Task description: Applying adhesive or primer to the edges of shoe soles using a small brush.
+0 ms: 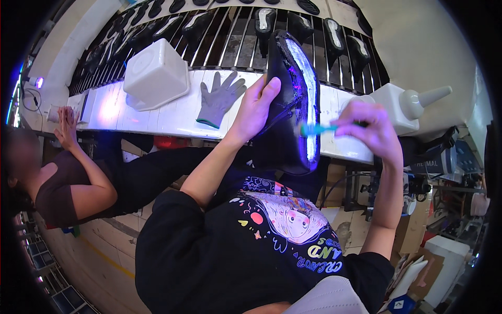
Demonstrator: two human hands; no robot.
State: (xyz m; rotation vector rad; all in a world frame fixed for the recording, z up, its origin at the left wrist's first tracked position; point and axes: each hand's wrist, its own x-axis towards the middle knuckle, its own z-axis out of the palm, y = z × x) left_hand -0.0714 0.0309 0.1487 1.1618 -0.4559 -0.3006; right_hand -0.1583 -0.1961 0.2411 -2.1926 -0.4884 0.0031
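Nearest: operator's black printed shirt [219, 251]. Just beyond it, the black boot [292, 107] is held up in front of the near edge of the bench [172, 123], sole side turned right, long axis running near to far. A bright white strip [309, 86] runs along the sole side.

Hands are apart, each w/ its own grip. Left hand [256, 107] (LH): clamped on the boot's left side, thumb on top. Right hand [368, 125] (RH): pinching a green brush [314, 129], head at the strip's near half; exact contact can't be confirmed.

Step in hand (judged): brushing the sole edge. Next move calls for a steady LH hold and a light, controlled RH stroke along the strip.

On bench, L to R: white tub [157, 73], grey glove [218, 99], white bottle [410, 107] w/ nozzle. Far left: co-worker's hands [66, 124], near bench end.

Farthest: barred rack [230, 44] w/ addl. black footwear [334, 39], white-soled.
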